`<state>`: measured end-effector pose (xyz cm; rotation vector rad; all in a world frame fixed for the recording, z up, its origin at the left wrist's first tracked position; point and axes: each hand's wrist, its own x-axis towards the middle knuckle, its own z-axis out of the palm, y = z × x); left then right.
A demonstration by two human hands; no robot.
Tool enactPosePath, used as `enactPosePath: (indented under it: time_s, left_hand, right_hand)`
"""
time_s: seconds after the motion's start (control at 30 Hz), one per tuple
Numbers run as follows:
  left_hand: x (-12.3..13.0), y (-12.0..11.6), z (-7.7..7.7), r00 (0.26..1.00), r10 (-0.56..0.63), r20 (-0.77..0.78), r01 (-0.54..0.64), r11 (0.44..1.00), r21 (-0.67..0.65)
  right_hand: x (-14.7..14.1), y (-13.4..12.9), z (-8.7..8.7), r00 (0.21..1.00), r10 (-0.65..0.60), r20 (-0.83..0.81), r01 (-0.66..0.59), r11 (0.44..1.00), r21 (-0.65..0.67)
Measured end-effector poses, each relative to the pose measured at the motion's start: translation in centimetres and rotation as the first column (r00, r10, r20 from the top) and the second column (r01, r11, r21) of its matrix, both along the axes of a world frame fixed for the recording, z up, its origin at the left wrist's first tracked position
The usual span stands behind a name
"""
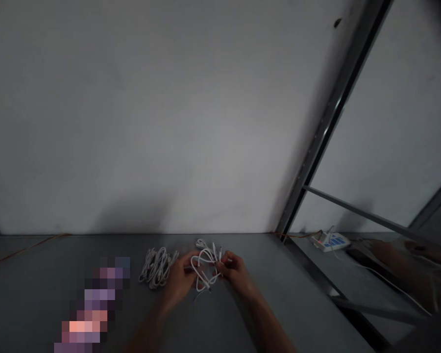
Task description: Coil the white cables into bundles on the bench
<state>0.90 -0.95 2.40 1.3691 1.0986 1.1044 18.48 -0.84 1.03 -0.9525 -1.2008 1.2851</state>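
Observation:
Between my two hands is a loosely looped white cable point(203, 278), its plug ends sticking up near the right fingers. My right hand point(234, 272) pinches the loops close to these plugs. On the opposite side, my left hand point(182, 277) has its fingers curled round the edge of the loops. Several coiled white cables point(157, 267) lie in a pile on the grey tabletop point(139, 318), just left of my left hand. A smaller white coil point(200, 243) shows behind the held cable; whether it is part of it, I cannot tell.
A pale wall panel point(191, 122) rises behind the table. A metal frame post point(316, 137) stands to the right. Past it are a white power strip point(332, 241), a dark flat object point(367, 265) and another person's arms point(399, 267). A pixelated patch covers the left foreground.

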Motion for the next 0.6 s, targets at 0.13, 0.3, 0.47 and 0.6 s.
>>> enactPosePath:
  time_s: [0.13, 0.3, 0.47, 0.6]
  left_hand:
    - [0.0, -0.2, 0.3, 1.000, 0.030, 0.004, -0.030, 1.000, 0.001]
    - [-0.1, 0.0, -0.1, 0.998, 0.008, 0.058, -0.005, 0.998, -0.059]
    - [-0.2, 1.1, -1.0, 0.983, 0.009, 0.186, 0.009, 0.995, -0.097]
    - [0.5, 1.3, -1.0, 0.925, 0.049, 0.376, 0.026, 0.981, -0.192]
  right_hand:
    - [0.2, 0.3, -0.6, 1.000, 0.004, -0.002, -0.004, 1.000, -0.022]
    - [0.2, 0.7, -1.3, 1.000, -0.018, 0.025, 0.019, 1.000, -0.014]
    - [0.0, 0.7, -1.4, 0.999, -0.036, 0.028, 0.036, 0.999, 0.005]
    - [-0.3, 0.5, -1.3, 0.994, -0.071, -0.087, 0.067, 0.997, -0.049]
